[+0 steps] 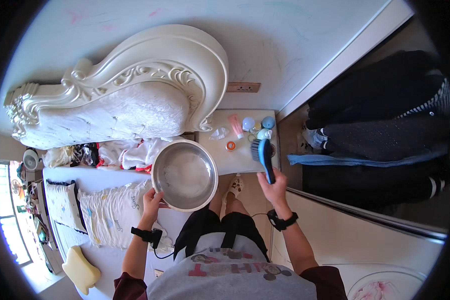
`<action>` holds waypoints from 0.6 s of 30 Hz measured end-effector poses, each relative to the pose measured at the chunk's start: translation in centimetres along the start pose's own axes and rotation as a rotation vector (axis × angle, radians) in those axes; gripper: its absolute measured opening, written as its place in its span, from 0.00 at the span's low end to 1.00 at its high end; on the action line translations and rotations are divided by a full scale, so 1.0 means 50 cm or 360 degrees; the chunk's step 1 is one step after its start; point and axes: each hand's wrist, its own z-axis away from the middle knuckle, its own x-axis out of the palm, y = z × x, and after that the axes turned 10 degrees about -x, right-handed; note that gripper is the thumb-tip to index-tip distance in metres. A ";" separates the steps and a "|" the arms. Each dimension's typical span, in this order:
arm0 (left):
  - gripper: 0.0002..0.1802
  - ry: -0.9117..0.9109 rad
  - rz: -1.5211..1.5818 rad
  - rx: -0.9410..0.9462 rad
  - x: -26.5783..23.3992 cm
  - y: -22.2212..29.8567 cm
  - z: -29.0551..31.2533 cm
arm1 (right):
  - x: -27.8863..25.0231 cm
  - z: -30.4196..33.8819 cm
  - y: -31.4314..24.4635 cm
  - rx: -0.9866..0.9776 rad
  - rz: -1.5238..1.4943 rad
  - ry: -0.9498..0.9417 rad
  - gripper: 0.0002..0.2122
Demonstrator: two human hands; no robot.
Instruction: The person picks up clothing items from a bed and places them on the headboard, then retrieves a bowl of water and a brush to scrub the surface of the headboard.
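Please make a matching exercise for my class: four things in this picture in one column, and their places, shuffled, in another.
Things
1. Metal basin
2. Black-and-blue brush
3. Pink tube
4. Socket panel

Places
A. On the wall
B. In the right hand
C. On the bedside table
D. In the left hand

Right pairs: 1-D, 2-B, 3-C, 4-A

Basin (186, 172) left of brush (266, 159), nightstand (240, 159) ahead between bed (97, 176) and wardrobe (337, 230).
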 end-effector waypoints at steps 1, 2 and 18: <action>0.12 0.0017 -0.0043 -0.0018 -0.004 0.003 -0.019 | 0.033 -0.013 0.021 0.0006 -0.0018 0.0024 0.08; 0.12 0.0012 -0.0064 -0.0046 -0.007 0.004 -0.038 | 0.069 -0.025 0.041 0.0013 -0.0036 0.0048 0.08; 0.13 -0.0180 -0.0397 -0.0184 -0.004 -0.051 -0.349 | 0.461 -0.072 0.438 0.0179 0.0369 0.0211 0.20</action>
